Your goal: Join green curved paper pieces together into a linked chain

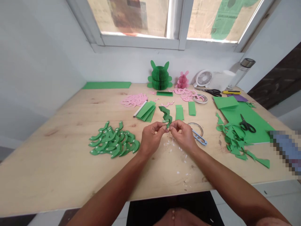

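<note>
A wavy green paper strip (166, 114) stands up between my fingertips over the middle of the table. My left hand (152, 137) pinches its lower end from the left, and my right hand (182, 134) pinches the same end from the right, the fingertips almost touching. Small white marks show on the strip near my left fingers. Left of my hands lies a pile of curved green paper pieces (114, 141) with white tape bits on them. A light-blue cutter (199, 138) and a tape roll (198, 125) rest just beyond my right hand.
Folded green papers (147, 111), a pen (140, 108) and pink cutouts (134, 99) lie farther back. Green (160, 78) and pink (182, 81) paper figures stand near the wall. Black scissors (247, 124) lie on green sheets (249, 116) at right, beside green scraps (235, 139).
</note>
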### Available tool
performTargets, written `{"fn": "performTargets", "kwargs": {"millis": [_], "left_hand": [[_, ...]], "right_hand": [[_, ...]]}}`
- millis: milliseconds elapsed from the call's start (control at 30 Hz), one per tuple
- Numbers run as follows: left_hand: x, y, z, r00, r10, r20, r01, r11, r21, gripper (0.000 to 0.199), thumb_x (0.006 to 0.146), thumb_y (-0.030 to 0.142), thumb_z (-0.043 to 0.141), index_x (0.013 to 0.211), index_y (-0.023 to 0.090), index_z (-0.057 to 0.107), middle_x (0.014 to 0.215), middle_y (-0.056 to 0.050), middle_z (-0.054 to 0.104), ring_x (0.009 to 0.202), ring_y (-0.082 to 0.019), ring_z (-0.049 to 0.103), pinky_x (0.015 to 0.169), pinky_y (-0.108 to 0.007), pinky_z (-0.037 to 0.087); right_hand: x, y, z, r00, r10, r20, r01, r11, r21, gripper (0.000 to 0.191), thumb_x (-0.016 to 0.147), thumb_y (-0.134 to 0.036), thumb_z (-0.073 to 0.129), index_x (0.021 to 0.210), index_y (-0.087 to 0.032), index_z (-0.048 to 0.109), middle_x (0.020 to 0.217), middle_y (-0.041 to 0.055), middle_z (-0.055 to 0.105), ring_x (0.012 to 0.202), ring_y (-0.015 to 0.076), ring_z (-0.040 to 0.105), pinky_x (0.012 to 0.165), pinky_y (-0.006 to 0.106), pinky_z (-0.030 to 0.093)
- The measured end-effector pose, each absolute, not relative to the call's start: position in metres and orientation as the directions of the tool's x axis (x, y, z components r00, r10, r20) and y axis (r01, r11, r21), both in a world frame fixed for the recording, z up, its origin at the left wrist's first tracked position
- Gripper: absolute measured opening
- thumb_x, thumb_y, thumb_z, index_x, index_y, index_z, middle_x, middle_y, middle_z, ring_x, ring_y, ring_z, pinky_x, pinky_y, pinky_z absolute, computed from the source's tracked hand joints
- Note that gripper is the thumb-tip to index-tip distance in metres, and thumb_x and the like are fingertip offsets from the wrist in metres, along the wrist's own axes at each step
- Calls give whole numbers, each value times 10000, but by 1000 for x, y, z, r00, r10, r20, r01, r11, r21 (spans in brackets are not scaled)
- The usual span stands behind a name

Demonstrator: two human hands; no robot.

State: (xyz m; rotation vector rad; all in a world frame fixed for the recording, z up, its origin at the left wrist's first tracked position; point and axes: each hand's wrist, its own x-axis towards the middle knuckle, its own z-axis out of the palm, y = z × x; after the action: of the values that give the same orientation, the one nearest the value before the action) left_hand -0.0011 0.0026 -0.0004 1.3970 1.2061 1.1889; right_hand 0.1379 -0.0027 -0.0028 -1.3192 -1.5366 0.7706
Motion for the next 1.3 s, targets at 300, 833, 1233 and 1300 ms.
{"fn": "performTargets", "kwargs": {"millis": [300, 833, 1233, 1300], "left_hand": [[-1, 6, 1, -32, 999, 37, 39, -36, 999, 145, 681, 294, 641, 711, 152, 644, 639, -34, 695, 650, -176, 655, 685, -284, 493], [-1, 4, 7, -17, 1000, 23, -17, -24, 1000, 135, 684, 280, 638, 703, 146, 635, 612, -25, 681, 656, -174, 656, 706, -296, 505], [0, 4, 5, 27, 999, 28, -13, -27, 1000, 111, 691, 257, 623, 696, 147, 633, 595, -12, 673, 626, -166, 651, 697, -293, 508], [0, 4, 5, 46, 999, 30, -2, -30, 1000, 109, 697, 253, 618, 687, 146, 636, 598, -15, 675, 643, -167, 653, 699, -288, 506]], "right_hand": [[144, 3, -6, 102, 968, 228, 386, 173, -906, 59, 726, -249, 528, 700, -198, 542, 597, -25, 557, 529, 120, 472, 527, 242, 379], [151, 9, -8, 83, 968, 237, 395, 187, -900, 115, 708, -237, 556, 751, -200, 655, 856, 33, 677, 817, 193, 589, 701, 299, 422], [150, 10, -9, 85, 993, 77, 193, 60, -979, 215, 729, -357, 558, 806, -165, 615, 562, -12, 598, 475, 115, 497, 467, 223, 365], [149, 9, -10, 78, 997, 24, 179, 10, -984, 230, 731, -382, 553, 760, -162, 612, 449, -42, 521, 382, 90, 404, 402, 210, 299]]}}
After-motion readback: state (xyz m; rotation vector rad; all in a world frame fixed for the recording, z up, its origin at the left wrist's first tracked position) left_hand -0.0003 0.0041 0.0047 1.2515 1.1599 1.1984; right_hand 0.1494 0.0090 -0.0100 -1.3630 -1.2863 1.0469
